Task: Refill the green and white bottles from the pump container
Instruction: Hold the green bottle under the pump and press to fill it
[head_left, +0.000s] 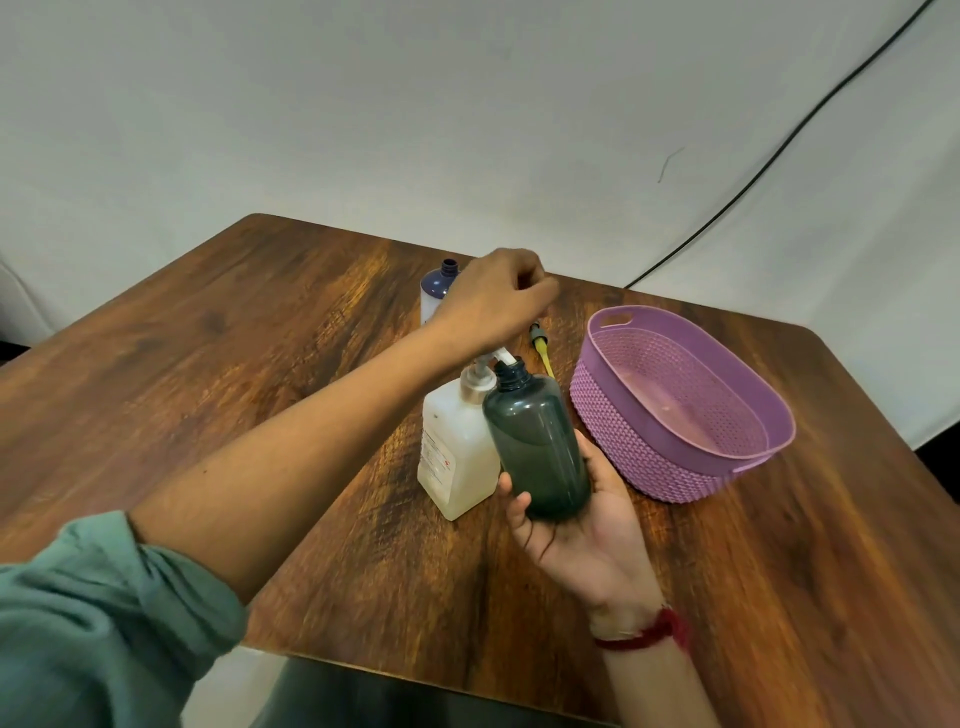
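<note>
My right hand (576, 514) grips the dark green bottle (537, 441) from below and tilts it, its open neck right under the white pump spout. The pale square pump container (457, 447) stands on the wooden table (260, 374), touching the green bottle's side. My left hand (493, 301) rests on top of the pump head, fingers curled over it; the pump head itself is mostly hidden. Behind that hand stands the white bottle (435, 291) with a purple shoulder and an open neck, partly covered.
A purple woven plastic basket (649, 457) sits to the right of the bottles. A yellow pump tube with a grey cap (540, 348) lies between the basket and the pump container. A black cable (779, 150) runs down the grey backdrop.
</note>
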